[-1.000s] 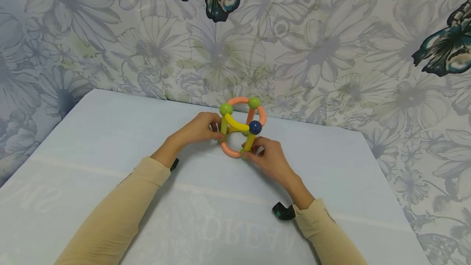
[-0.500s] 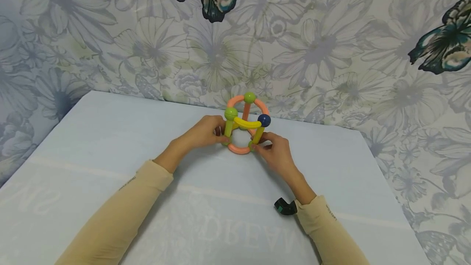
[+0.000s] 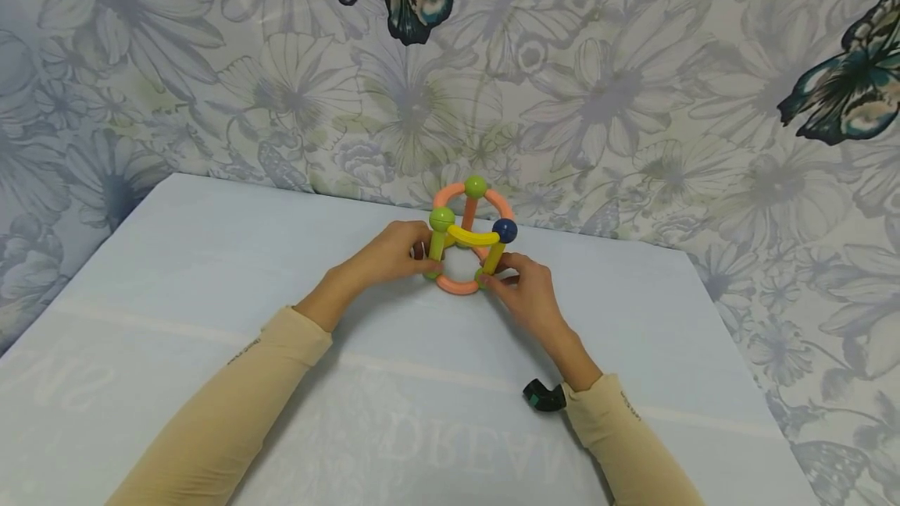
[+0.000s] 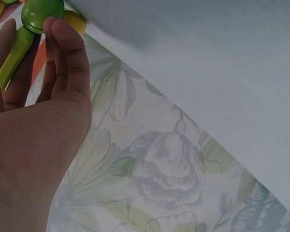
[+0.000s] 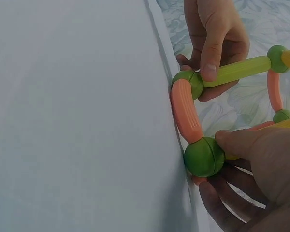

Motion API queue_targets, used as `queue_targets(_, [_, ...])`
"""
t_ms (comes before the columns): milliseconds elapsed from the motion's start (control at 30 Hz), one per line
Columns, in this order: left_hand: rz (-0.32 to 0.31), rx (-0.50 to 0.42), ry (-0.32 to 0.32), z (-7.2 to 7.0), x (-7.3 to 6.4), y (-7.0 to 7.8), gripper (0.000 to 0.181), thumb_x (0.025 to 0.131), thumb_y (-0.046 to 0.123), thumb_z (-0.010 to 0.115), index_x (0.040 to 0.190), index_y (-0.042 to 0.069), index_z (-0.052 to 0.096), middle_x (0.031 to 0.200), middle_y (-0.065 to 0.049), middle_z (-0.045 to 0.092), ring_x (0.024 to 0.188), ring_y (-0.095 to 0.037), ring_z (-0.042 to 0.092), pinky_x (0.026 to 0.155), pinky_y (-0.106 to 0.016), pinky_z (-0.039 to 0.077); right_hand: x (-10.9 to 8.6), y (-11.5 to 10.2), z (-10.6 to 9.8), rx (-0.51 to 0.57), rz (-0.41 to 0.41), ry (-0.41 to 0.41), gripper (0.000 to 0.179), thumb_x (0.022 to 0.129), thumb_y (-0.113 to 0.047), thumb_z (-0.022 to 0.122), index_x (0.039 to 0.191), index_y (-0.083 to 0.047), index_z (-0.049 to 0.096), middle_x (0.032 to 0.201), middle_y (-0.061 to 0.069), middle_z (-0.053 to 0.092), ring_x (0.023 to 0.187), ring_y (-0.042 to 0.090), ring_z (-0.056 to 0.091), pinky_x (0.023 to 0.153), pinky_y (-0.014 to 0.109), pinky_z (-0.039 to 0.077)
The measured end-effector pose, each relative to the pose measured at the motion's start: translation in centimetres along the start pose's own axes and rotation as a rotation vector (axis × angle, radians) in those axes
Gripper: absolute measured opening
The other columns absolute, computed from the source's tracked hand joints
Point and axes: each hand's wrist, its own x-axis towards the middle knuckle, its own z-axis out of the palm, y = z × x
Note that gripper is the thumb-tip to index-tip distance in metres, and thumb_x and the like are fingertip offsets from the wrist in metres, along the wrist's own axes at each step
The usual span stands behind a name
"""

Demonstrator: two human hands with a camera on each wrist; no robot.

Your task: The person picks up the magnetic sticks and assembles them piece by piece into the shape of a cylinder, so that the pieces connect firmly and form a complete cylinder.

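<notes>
A ball-and-rod frame from a magnetic building set stands on the table between my hands in the head view. Its upper ring joins green balls (image 3: 441, 219), a dark blue ball (image 3: 505, 230), orange curved rods and a yellow curved rod (image 3: 473, 237). Below, an orange curved rod (image 3: 457, 286) runs along the front. My left hand (image 3: 394, 252) pinches the green upright rod (image 5: 239, 72) at its lower end. With thumb and fingers, my right hand (image 3: 530, 295) grips the yellow upright rod (image 3: 494, 258) by the lower green ball (image 5: 204, 157). Fingers hide parts of both lower corners.
A pale cloth with faint lettering covers the table (image 3: 436, 381). Behind it rises a wall (image 3: 281, 115) with flower and butterfly prints, close to the frame's back. A black wrist device (image 3: 544, 395) sticks out from the right sleeve (image 3: 626, 436).
The frame has turned and shifted slightly right, with both hands moving along and keeping their holds. Over the last half second almost nothing has moved.
</notes>
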Motion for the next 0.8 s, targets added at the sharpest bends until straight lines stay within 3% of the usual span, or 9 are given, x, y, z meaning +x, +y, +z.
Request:
queue_targets(567, [-0.012,0.011,-0.024,0.11,-0.02,0.04,0.020,0.090,0.018,0.085,0.104,0.008,0.075,0.098,-0.005,0.072,0.084,-0.020,0.062,0.071,-0.031,0.051,-0.46,0.52,0.10,0.010,0.015,0.021,0.025,0.093,-0.016,0.082,0.114,-0.006,0.074,0.110,0.009,0.074,0.105,0.026,0.072,0.082,0.037,0.063])
queue_targets(800, [-0.024,-0.022,-0.057,-0.67,-0.17,-0.33,0.031,0.086,0.013,0.088,0.114,0.011,0.075,0.107,-0.007,0.072,0.090,-0.021,0.065,0.081,-0.036,0.055,-0.39,0.69,-0.19,0.002,0.007,0.020,0.028,0.092,-0.021,0.083,0.116,-0.009,0.073,0.112,0.006,0.073,0.107,0.023,0.070,0.083,0.036,0.063])
